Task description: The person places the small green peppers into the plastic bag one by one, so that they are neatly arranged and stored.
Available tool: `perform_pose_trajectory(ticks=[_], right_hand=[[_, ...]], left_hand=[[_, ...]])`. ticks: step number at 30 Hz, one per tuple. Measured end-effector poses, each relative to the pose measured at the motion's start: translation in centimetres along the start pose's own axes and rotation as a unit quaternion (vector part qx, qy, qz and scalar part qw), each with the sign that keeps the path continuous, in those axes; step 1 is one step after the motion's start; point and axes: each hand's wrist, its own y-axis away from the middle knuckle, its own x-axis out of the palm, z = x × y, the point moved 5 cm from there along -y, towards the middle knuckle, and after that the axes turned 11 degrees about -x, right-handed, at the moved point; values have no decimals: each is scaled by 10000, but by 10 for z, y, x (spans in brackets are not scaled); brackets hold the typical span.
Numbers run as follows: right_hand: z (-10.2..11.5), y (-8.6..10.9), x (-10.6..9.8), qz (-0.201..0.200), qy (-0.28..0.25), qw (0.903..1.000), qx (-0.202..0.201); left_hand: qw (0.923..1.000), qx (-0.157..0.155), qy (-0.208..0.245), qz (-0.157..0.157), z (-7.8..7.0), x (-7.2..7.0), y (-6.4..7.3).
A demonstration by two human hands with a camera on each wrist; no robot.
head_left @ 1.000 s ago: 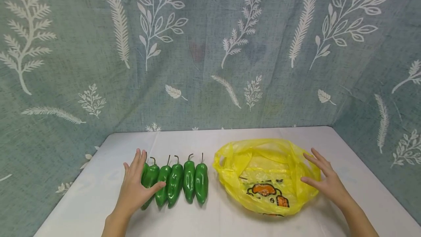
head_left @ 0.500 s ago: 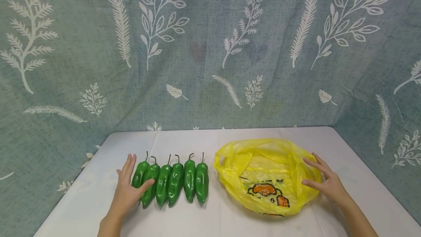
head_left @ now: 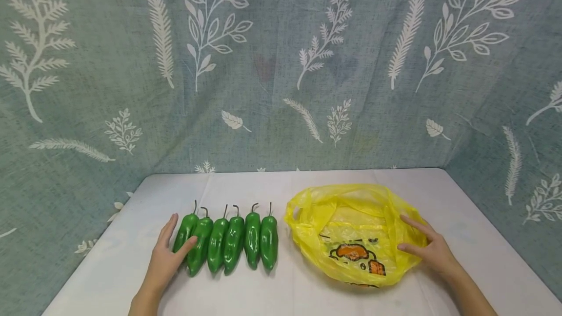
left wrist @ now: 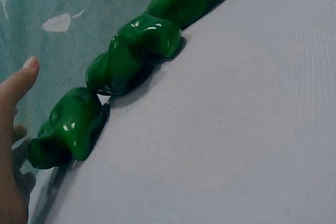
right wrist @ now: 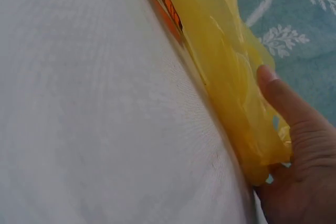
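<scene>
Several glossy green peppers [head_left: 234,245] with thin stems lie side by side on the left half of the white table. My left hand [head_left: 166,257] is at the leftmost pepper [head_left: 185,230], fingers along its outer side and thumb over its near end. The left wrist view shows the thumb [left wrist: 21,80] raised apart from the peppers. A yellow plastic bag [head_left: 313,252] with orange printing lies to the right, its mouth spread. At its right edge is my right hand [head_left: 439,255], thumb and fingers spread; some fingers are hidden behind the bag in the right wrist view.
The white-covered table [head_left: 281,296] extends to a grey-green curtain [head_left: 281,72] with white leaf patterns, which stands at the back and both sides. A narrow gap separates the row of peppers from the bag.
My left hand has moved left and toward me, from over the row to the leftmost pepper. My right hand has shifted slightly left onto the bag's right edge. Peppers and bag stay put.
</scene>
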Motion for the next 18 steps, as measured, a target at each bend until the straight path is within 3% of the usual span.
perform_pose_trajectory(ticks=[8,12,18], right_hand=[[-6,1,8,139,267,9992,271],[-8,2,7,38,295,9992,268],[-11,4,3,-293,-191,9986,389]], left_hand=[[9979,-563,-252,199,13,1,-1],[9976,-601,-235,253,15,1,-2],[9980,-538,-196,267,14,2,-2]])
